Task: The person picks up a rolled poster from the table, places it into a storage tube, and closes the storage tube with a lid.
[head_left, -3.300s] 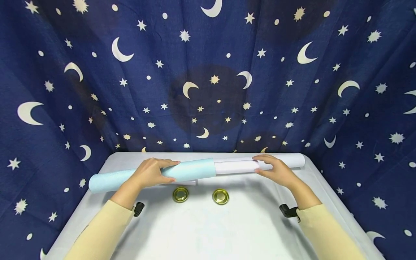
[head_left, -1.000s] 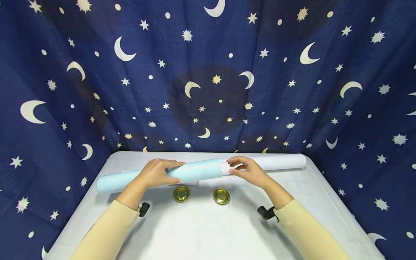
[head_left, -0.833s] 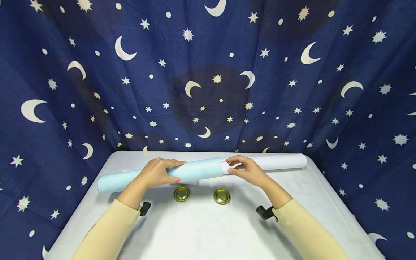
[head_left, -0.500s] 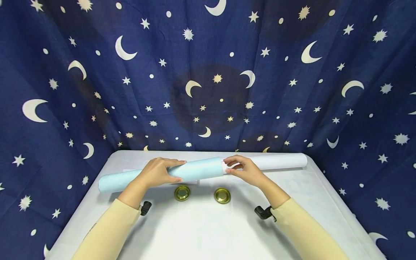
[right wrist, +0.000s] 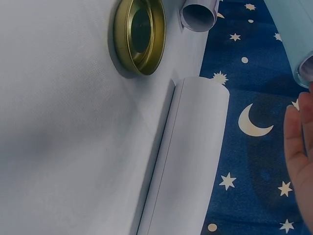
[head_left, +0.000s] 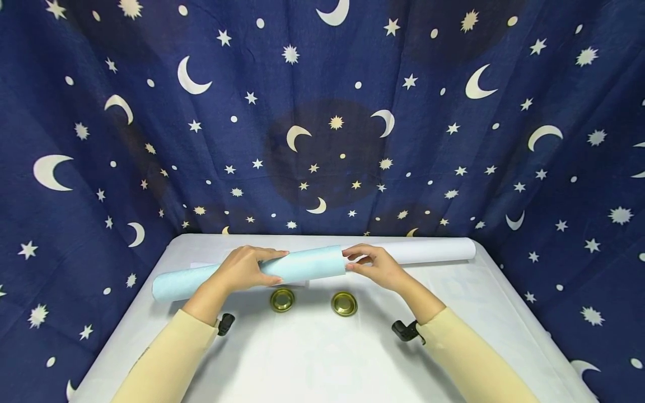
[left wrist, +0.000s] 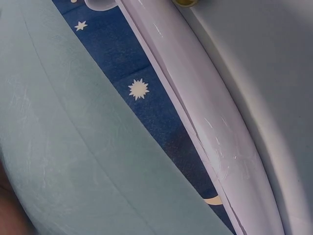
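My left hand (head_left: 244, 268) grips a light blue tube (head_left: 312, 263) from above, thumb on the near side and fingers on the far side. The tube is raised and slants slightly up to the right; in the left wrist view this blue tube (left wrist: 73, 147) fills the left side. At its right mouth is my right hand (head_left: 375, 266), fingertips at the opening. In the right wrist view, a rolled white paper (right wrist: 307, 71) shows inside the mouth, about level with the rim, beside the fingers of the right hand (right wrist: 299, 142). Most of that inner roll is hidden.
On the white table (head_left: 322, 358), a long white roll (head_left: 438, 250) lies at the back right. Another white roll (left wrist: 195, 122) lies under the blue tube. Two gold round lids (head_left: 344, 304) sit in front. A dark blue star-and-moon curtain (head_left: 322, 112) hangs behind and at both sides.
The right hand has moved left to the tube's mouth, and the white paper roll has slid into the blue tube until hardly any shows. The left hand and tube shifted slightly right.
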Tool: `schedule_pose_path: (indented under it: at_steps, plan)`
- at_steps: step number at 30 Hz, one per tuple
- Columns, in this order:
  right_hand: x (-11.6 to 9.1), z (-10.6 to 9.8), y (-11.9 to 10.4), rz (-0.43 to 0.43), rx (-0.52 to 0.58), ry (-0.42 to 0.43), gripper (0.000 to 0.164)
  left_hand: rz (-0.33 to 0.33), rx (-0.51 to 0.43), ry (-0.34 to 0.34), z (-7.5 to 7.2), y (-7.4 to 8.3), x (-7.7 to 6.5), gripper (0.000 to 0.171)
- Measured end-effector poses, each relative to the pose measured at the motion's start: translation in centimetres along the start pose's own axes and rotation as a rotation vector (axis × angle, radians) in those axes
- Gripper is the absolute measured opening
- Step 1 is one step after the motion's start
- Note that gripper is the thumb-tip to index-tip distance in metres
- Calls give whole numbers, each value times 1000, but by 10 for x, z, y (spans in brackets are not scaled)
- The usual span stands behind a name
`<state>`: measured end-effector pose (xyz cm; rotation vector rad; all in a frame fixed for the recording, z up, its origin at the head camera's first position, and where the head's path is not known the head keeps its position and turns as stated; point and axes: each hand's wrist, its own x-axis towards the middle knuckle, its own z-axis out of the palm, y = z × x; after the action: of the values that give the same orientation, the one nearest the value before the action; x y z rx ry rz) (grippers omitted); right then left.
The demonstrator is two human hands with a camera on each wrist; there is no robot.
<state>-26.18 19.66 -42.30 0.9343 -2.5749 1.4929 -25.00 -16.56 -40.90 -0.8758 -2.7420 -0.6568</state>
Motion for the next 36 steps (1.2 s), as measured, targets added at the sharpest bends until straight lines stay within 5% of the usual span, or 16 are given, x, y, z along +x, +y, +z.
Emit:
schedule_pose_path:
  at_steps: [18, 36]
  plan:
    - [-13, -12, -6, -54, -81, -8, 30, -17, 2, 7, -2, -4, -1, 63]
    - [-44, -12, 16, 12, -96, -43, 34, -22, 1, 11, -4, -7, -9, 64]
